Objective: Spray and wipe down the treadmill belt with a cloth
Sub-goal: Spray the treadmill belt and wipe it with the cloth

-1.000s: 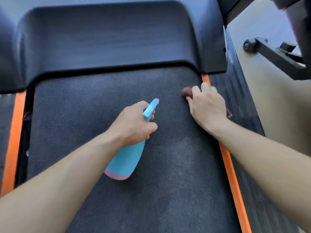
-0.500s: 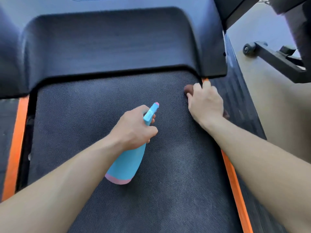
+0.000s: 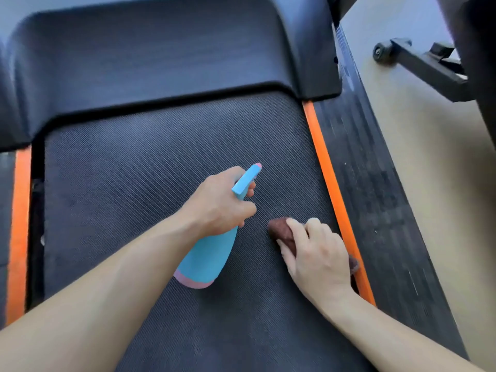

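Note:
The dark textured treadmill belt fills the middle of the view. My left hand grips a light blue spray bottle with a pink base, held above the belt with its nozzle pointing forward and right. My right hand presses a small brown cloth flat on the belt near its right edge. Most of the cloth is hidden under my fingers and palm; one end sticks out to the left.
Orange strips run along both sides of the belt, with ribbed black side rails outside them. The dark motor hood rises at the belt's far end. A black wheeled frame stands on the beige floor to the right.
My right hand has slid the cloth back toward me along the belt's right edge, away from the motor hood. The left hand and bottle have stayed about where they were.

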The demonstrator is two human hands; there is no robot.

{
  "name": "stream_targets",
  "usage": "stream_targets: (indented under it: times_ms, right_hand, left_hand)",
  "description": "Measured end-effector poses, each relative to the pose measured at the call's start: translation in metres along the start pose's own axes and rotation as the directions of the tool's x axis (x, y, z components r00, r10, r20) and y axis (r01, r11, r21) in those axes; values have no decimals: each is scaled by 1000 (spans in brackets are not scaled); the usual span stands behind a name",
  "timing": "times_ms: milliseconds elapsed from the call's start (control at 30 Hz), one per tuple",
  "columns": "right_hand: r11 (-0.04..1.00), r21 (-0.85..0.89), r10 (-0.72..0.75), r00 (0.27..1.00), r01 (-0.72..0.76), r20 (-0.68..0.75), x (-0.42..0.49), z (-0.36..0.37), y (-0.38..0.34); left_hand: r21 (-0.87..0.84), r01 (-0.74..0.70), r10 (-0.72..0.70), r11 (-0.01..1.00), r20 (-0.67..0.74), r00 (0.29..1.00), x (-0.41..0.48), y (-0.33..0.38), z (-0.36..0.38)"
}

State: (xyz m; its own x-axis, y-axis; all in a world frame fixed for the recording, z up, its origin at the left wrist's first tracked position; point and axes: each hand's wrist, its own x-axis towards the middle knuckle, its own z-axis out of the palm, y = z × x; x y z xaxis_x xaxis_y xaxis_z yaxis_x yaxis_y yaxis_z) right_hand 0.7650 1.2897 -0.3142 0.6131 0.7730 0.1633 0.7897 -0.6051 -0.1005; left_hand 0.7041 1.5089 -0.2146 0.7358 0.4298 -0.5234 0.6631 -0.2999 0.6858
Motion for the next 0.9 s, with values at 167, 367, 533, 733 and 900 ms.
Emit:
stream_targets:
  times_ms: [167, 367, 533, 733, 900]
  right_hand:
    - [1000, -2, 8, 1000, -8, 5, -4, 1, 0]
    - [997, 71, 18, 1000, -18, 4, 2, -4, 3]
    - [998, 21, 63, 996, -62, -69, 98, 12, 13]
    - [975, 16, 222, 975, -222, -3, 239, 20, 9]
    - [997, 9, 72, 997, -71, -30, 147, 18, -1]
  left_hand:
    - [20, 0, 0, 1000, 5, 1000, -3, 2, 6]
    - [23, 48, -48, 999, 11, 999, -16, -3, 7]
    - [-28, 70, -70, 997, -5, 998, -17, -14, 4]
    - [-170, 57, -71, 984, -75, 995, -12, -16, -10]
    - [-183, -15, -28, 983, -233, 972, -2, -4, -28]
